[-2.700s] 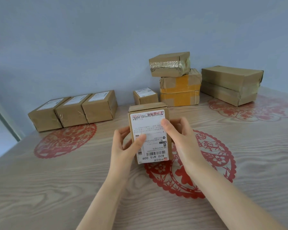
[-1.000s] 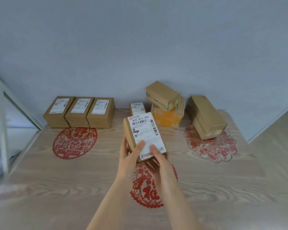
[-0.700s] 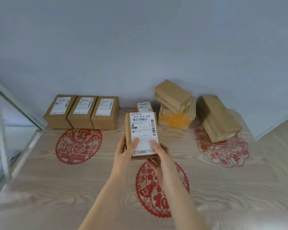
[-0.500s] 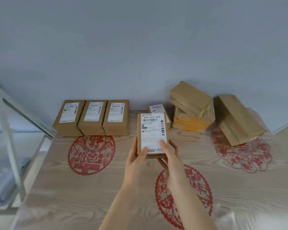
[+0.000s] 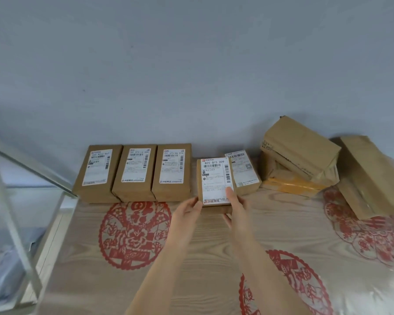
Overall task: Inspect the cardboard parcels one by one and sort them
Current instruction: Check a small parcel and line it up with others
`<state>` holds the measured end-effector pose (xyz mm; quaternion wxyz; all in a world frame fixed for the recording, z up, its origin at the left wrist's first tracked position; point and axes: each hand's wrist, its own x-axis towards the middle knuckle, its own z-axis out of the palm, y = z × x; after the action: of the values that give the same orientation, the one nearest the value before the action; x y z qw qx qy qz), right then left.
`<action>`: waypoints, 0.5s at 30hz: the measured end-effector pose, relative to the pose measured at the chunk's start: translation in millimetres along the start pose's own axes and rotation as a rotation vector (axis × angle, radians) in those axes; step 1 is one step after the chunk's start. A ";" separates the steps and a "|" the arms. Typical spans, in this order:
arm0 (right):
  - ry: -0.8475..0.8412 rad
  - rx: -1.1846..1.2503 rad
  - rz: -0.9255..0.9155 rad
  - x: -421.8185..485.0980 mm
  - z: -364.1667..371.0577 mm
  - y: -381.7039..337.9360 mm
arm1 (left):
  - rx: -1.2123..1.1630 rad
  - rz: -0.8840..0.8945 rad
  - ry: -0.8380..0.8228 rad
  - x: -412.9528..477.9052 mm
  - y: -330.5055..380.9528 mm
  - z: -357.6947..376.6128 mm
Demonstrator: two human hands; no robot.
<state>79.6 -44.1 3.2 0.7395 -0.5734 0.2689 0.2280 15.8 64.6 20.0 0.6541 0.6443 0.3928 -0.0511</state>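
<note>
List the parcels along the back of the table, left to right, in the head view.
first labelled parcel → second labelled parcel → third labelled parcel → held parcel, marked 820 Q15 009 → small labelled parcel → stack of parcels → large parcel

A single wide-angle view from a camera worn on the person's head. It looks forward and down across the table (image 5: 214, 253) toward a grey-blue wall (image 5: 191, 76), which fills the upper half. Both forearms enter from the bottom edge. The left hand (image 5: 187, 212) and right hand (image 5: 236, 206) meet on a parcel (image 5: 215, 178) near the centre, close to the camera.
</note>
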 end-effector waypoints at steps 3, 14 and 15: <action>0.014 -0.001 0.050 22.6 14.8 4.2 | -0.052 -0.078 -0.026 15.9 5.8 -3.1; 0.119 -0.048 0.099 88.9 41.7 17.9 | -0.267 -0.224 -0.010 71.4 11.5 9.3; 0.127 -0.036 0.105 91.2 42.0 17.8 | -0.309 -0.232 -0.016 72.6 12.9 10.9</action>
<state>142.4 3.5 -61.6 0.6976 -0.5850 0.3407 0.2347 77.8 89.0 -13.2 0.7383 0.4861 0.4623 -0.0703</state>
